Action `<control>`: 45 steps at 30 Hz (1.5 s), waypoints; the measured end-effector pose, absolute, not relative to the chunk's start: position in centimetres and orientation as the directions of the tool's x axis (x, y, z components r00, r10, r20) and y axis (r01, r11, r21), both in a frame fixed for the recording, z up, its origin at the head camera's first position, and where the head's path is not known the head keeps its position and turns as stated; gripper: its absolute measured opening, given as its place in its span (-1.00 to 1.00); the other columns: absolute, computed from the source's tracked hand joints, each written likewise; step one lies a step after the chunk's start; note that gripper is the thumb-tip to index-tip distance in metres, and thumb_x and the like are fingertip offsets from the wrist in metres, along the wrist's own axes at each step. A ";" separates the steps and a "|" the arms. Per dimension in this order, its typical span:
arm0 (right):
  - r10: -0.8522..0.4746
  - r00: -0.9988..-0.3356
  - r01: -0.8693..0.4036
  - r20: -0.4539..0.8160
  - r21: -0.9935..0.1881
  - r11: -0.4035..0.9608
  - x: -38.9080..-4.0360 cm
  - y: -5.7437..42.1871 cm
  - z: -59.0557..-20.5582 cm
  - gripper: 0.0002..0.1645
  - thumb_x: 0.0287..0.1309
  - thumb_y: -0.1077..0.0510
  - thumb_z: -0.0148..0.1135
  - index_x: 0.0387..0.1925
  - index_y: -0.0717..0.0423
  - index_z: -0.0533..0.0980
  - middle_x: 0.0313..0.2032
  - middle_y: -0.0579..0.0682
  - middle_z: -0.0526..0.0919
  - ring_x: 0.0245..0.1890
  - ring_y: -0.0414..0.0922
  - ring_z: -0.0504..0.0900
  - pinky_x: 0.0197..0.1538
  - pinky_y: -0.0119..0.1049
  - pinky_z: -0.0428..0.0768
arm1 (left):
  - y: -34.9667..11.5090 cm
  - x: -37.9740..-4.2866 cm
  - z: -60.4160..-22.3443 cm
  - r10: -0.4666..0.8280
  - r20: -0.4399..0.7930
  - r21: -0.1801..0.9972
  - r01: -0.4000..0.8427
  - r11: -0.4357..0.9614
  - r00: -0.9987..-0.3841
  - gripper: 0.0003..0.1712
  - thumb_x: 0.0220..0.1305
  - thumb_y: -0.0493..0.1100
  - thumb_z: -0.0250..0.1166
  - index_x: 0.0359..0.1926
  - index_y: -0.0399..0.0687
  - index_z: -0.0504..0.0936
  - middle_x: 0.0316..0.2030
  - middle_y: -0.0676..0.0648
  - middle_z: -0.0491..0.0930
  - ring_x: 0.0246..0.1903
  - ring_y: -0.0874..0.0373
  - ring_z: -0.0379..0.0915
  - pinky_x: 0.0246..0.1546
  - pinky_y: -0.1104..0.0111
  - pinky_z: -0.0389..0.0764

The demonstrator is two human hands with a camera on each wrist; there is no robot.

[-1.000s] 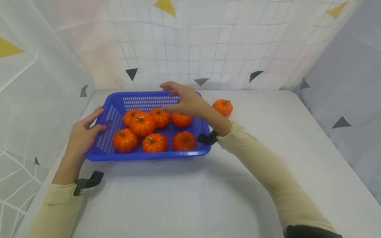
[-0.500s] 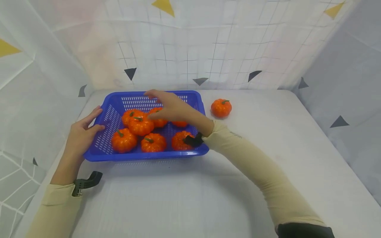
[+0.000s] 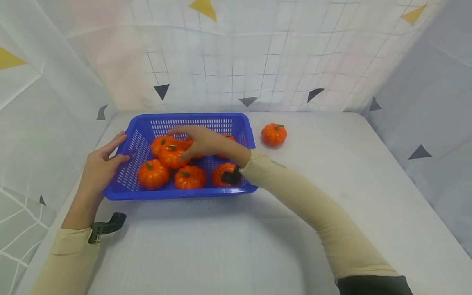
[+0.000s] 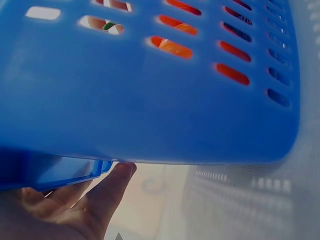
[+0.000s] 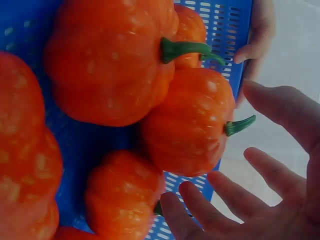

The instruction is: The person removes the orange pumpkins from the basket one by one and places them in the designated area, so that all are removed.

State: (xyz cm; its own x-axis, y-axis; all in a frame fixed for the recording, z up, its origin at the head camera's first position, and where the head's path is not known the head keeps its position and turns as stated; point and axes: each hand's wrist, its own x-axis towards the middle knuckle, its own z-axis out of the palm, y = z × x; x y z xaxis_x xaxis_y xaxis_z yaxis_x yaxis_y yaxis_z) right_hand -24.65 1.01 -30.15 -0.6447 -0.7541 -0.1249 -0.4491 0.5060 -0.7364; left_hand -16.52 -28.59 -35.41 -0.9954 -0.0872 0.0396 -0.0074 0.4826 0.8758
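Observation:
A blue plastic basket (image 3: 180, 193) with slotted walls holds several small orange pumpkins with green stems. My left hand (image 3: 101, 166) holds the basket's left rim; in the left wrist view its fingers (image 4: 107, 192) reach under the rim, beside the slotted wall. My right hand (image 3: 203, 141) is over the basket, fingers spread and thumb apart, around the upper pumpkin (image 3: 170, 156) of the left cluster. In the right wrist view its fingers (image 5: 235, 195) are loosely bent near that pumpkin (image 5: 192, 122), not closed round it. The right hand partly covers the pumpkins at the back.
One more pumpkin (image 3: 274, 135) sits on the white table (image 3: 221, 250), right of the basket. White cloth walls with grid lines and dark and yellow triangles surround the table at back and sides.
My right hand has moved left and down, from above the basket's back right to the left cluster of pumpkins. The left hand stays at the rim, and the basket has barely shifted.

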 end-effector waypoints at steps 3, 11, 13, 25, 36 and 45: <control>-0.762 -0.633 -0.434 -0.139 -0.751 0.498 -25.0 0.9 -30.4 -0.06 0.21 0.10 0.53 0.56 -0.15 0.31 0.51 -0.04 0.32 0.40 0.03 0.37 0.40 -0.04 0.41 | -28.6 -16.5 -35.4 -0.087 0.041 0.873 -0.006 0.488 -0.995 -0.33 0.58 -0.14 0.14 0.61 0.15 0.22 0.59 0.14 0.10 0.58 -0.07 -0.10 0.45 -0.11 0.15; -0.787 -0.603 -0.449 -0.131 -0.760 0.470 -25.3 0.7 -31.3 -0.03 0.16 0.14 0.55 0.55 -0.09 0.33 0.47 -0.04 0.36 0.34 0.00 0.39 0.39 -0.13 0.39 | -28.7 -16.6 -35.5 -0.085 0.042 0.874 -0.005 0.485 -0.996 -0.33 0.58 -0.13 0.13 0.61 0.15 0.21 0.59 0.13 0.10 0.58 -0.10 -0.10 0.44 -0.14 0.15; -0.783 -0.608 -0.448 -0.130 -0.758 0.473 -25.3 0.6 -31.5 -0.02 0.15 0.14 0.56 0.55 -0.10 0.33 0.46 -0.03 0.37 0.33 -0.02 0.40 0.39 -0.15 0.39 | -28.8 -16.6 -35.5 -0.084 0.038 0.876 -0.007 0.483 -0.996 -0.33 0.58 -0.12 0.14 0.61 0.16 0.21 0.59 0.13 0.10 0.57 -0.11 -0.10 0.43 -0.15 0.16; -0.754 -0.635 -0.421 -0.167 -0.743 0.520 -25.7 0.4 -32.4 0.05 0.13 0.22 0.57 0.58 -0.21 0.29 0.43 -0.03 0.39 0.32 -0.08 0.38 0.39 -0.19 0.39 | -28.7 -16.6 -35.6 -0.082 0.039 0.870 -0.006 0.492 -0.996 -0.33 0.58 -0.12 0.13 0.61 0.16 0.21 0.59 0.13 0.10 0.57 -0.13 -0.09 0.43 -0.16 0.16; -0.735 -0.662 -0.443 -0.145 -0.716 0.540 -25.8 0.4 -32.5 -0.09 0.11 0.09 0.62 0.48 -0.22 0.44 0.35 -0.04 0.50 0.30 -0.04 0.43 0.36 -0.18 0.41 | -28.7 -16.5 -35.6 -0.079 0.044 0.874 0.000 0.487 -0.996 -0.33 0.58 -0.14 0.13 0.61 0.13 0.21 0.59 0.11 0.09 0.58 -0.09 -0.11 0.46 -0.13 0.12; -0.731 -0.673 -0.434 -0.117 -0.738 0.517 -25.8 0.5 -32.3 -0.11 0.06 0.10 0.63 0.44 -0.18 0.49 0.31 -0.07 0.52 0.23 -0.06 0.46 0.28 -0.24 0.46 | -28.7 -16.4 -35.5 -0.075 0.057 0.873 0.013 0.488 -0.996 -0.33 0.58 -0.14 0.13 0.61 0.12 0.21 0.59 0.10 0.09 0.57 -0.10 -0.09 0.44 -0.11 0.17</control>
State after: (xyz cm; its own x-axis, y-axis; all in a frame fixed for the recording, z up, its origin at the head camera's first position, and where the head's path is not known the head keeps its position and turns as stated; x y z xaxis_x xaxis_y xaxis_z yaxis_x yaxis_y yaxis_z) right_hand -25.77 0.47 -32.28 -0.6728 -0.7306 -0.1166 -0.4338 0.5173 -0.7377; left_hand -16.42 -28.70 -35.46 -0.9956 -0.0748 0.0568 0.0131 0.4879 0.8728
